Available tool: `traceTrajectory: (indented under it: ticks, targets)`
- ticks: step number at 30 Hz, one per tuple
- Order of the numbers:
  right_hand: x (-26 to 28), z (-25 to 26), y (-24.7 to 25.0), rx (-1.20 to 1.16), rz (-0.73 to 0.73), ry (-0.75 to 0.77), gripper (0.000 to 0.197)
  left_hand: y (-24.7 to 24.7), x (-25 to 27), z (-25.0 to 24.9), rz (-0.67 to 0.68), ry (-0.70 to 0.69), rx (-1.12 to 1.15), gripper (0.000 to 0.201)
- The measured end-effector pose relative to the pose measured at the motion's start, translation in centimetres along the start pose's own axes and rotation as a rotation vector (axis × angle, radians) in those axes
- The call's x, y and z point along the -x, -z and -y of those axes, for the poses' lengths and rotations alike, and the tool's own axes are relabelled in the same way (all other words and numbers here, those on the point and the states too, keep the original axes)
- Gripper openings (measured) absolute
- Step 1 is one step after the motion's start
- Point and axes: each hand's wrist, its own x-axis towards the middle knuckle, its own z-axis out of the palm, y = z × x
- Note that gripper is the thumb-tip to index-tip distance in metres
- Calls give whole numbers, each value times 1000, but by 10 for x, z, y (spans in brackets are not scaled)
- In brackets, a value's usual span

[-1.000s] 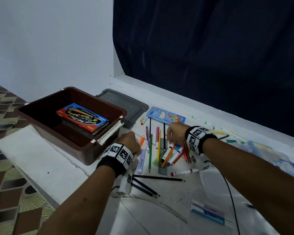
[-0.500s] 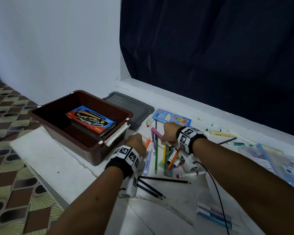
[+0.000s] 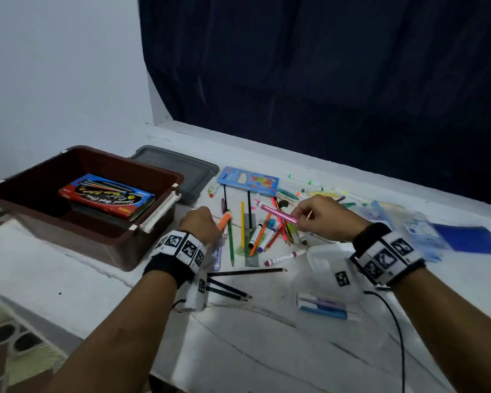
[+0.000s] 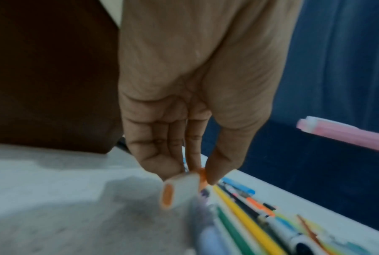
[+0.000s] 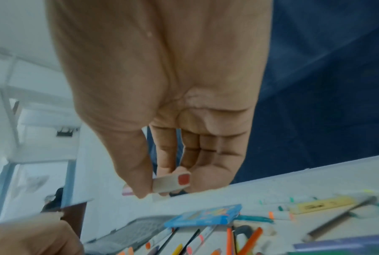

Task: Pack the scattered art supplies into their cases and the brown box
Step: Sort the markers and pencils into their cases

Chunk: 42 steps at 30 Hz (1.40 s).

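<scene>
Pink marker (image 3: 279, 213) pinched in my right hand (image 3: 323, 218), orange marker (image 3: 224, 219) in my left hand (image 3: 200, 224), both lifted above the pile; next they need their case, then the brown box (image 3: 77, 222).

Brown box (image 3: 77, 222), grey lid (image 3: 182, 171), pink marker (image 3: 278, 214), orange marker (image 3: 224, 219), navy curtain (image 3: 323, 80), black-and-white checked wristbands (image 3: 182, 246).

pink marker (image 3: 278, 213) lifted | orange marker (image 3: 224, 219) tilted | brown box (image 3: 102, 236) open
</scene>
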Motion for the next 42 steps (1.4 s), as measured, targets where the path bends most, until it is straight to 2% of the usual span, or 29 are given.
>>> traceTrajectory:
  ticks: [3,4,8,9,10,12,15,17,19,21,24,28,30,35,39,42]
  targets:
    - [55,-19,-1,-97,-100,-61,8,7,17,-21,1,-136,75,27]
    - [73,-24,-4,-120,-122,-91,7,6,23,-31,46,-189,152,32]
    - [130,-44,-28,-204,-199,-244,16,-1,56,-74,322,-407,404,93]
    - [142,-46,-34,-226,-216,-282,17,-4,65,-84,379,-451,448,96]
    - [153,-49,-40,-254,-238,-311,17,-7,72,-93,427,-480,492,90]
    - [170,-52,-51,-338,-306,-344,15,-13,86,-109,493,-521,567,59]
    - [187,-57,-64,-443,-421,-398,18,-25,101,-122,500,-514,690,17]
    - [194,-60,-73,-500,-465,-426,19,-35,108,-127,485,-477,734,13]
    - [198,-61,-81,-521,-475,-445,15,-45,113,-129,495,-454,733,25]
    - [201,-63,-86,-522,-478,-459,11,-54,118,-130,522,-450,683,31]
    - [203,-65,-89,-512,-473,-478,11,-66,127,-129,539,-459,556,26]
    - [204,-65,-91,-514,-470,-489,12,-74,132,-129,347,-726,44,33]
    - [204,-64,-91,-521,-468,-493,13,-75,133,-132,287,-812,-177,38]
    - [205,-62,-92,-555,-458,-493,14,-72,131,-141,272,-994,-567,42]
    - [206,-62,-93,-570,-461,-493,14,-75,135,-144,205,-1087,-757,36]
    - [206,-63,-93,-571,-456,-493,15,-82,135,-144,282,-1077,-790,33]
